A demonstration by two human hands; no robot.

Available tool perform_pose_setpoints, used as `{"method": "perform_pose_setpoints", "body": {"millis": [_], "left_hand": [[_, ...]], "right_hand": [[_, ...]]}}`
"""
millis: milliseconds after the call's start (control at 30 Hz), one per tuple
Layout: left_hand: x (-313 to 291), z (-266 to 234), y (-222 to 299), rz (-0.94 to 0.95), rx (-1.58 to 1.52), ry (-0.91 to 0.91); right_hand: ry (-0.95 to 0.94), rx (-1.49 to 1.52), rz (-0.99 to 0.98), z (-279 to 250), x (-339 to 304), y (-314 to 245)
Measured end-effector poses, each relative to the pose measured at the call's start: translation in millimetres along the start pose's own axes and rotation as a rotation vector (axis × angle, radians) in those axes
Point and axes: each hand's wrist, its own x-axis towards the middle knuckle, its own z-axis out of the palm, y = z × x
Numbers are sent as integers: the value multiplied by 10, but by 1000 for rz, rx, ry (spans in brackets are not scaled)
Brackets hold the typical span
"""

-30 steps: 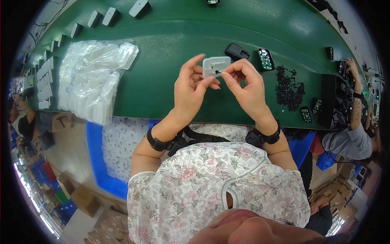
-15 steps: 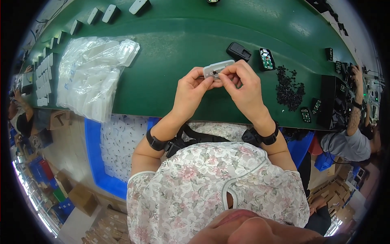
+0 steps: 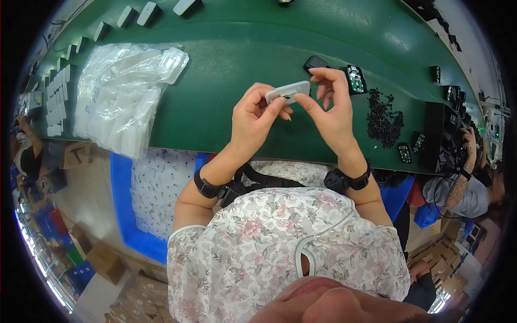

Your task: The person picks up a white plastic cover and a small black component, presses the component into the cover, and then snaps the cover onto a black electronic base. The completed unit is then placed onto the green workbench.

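My left hand (image 3: 251, 116) pinches a white plastic cover (image 3: 295, 88) at its left end, with the thumb over its near side. A small dark part sits on the cover beside that thumb, too small to name. My right hand (image 3: 335, 114) has its fingers spread and lifted off the cover, and its thumb tip is at the cover's near edge. Just beyond my right fingers lies a black plastic housing (image 3: 314, 62), partly hidden. To its right is an open black case with a green circuit board (image 3: 356, 81). A scattered pile of small black parts (image 3: 385, 121) lies right of my hand.
A clear bag of white covers (image 3: 113, 102) lies on the green table (image 3: 215, 70) at left. Several white-topped units (image 3: 149, 14) line the far left. A black box (image 3: 432, 134) stands at right, a co-worker's arm (image 3: 467, 175) beyond. A blue bin (image 3: 125, 215) sits below.
My right fingers have opened and drawn away from the white cover, which they were pinching near its dark part. My left hand still holds the cover. The co-worker's arm at right has lowered.
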Motion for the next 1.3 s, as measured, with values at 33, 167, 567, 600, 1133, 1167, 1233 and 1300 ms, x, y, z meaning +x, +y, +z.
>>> {"method": "perform_pose_setpoints", "body": {"millis": [33,167,567,600,1133,1167,1233,1300], "left_hand": [[-6,-11,-2,-24,-4,-16],[2,-21,16,-40,-6,-29],[182,-370,94,-152,38,127],[229,-469,87,-147,40,138],[242,-385,9,238,1435,202],[230,-351,-4,249,1413,157],[223,-375,-7,259,1385,120],[243,-472,-19,404,1307,50]], "right_hand": [[-131,-51,-16,-33,26,-11],[-328,-56,63,-53,74,39],[-567,76,192,163,721,255],[-523,62,49,215,905,320],[-466,-234,-8,586,1980,368],[-427,-196,-73,548,1801,587],[-502,-272,-240,411,1435,511],[-449,-472,-341,275,1142,327]]}}
